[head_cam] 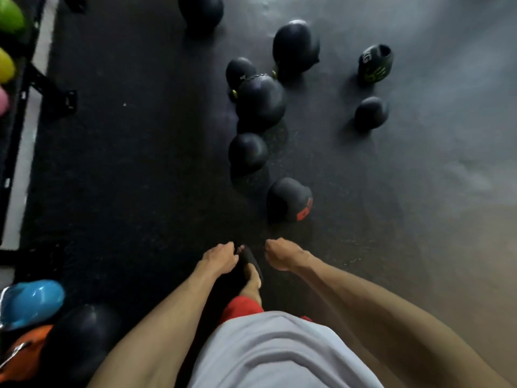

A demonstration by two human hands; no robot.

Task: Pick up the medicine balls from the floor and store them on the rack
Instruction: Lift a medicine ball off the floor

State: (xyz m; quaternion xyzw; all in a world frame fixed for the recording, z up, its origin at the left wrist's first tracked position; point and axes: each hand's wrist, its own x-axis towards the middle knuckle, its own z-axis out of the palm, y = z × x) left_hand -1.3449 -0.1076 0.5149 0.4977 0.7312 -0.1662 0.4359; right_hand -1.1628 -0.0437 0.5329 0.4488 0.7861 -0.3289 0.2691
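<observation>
Dark rubber flooring (126,169) runs under everything, with black medicine balls scattered across it. The nearest one, the red-marked ball (289,201), lies just beyond my hands. My left hand (219,257) hangs below and left of that ball, fingers loosely curled and holding nothing. My right hand (282,254) hangs just below it, curled the same way and also holding nothing. Neither hand touches the ball. Between them, my sandalled foot (251,266) points toward it.

Up and left of the red-marked ball sits a plain black ball (247,152). Farther that way is a larger black ball (260,99), with a small ball (240,70) close behind it; I cannot tell whether they touch. A big rounded ball (295,46) lies beyond those. Well up and right of the red-marked ball are a smooth dark ball (370,112) and a green-lettered ball (375,63). Another black ball (200,9) is cut off by the top edge.

Far left of the red-marked ball stands the rack (16,113), holding a green ball (9,15), a yellow ball (5,65) and a pink ball (2,100). Down and left of it are a blue ball (32,301), an orange ball (22,351) and a dull black ball (81,334).
</observation>
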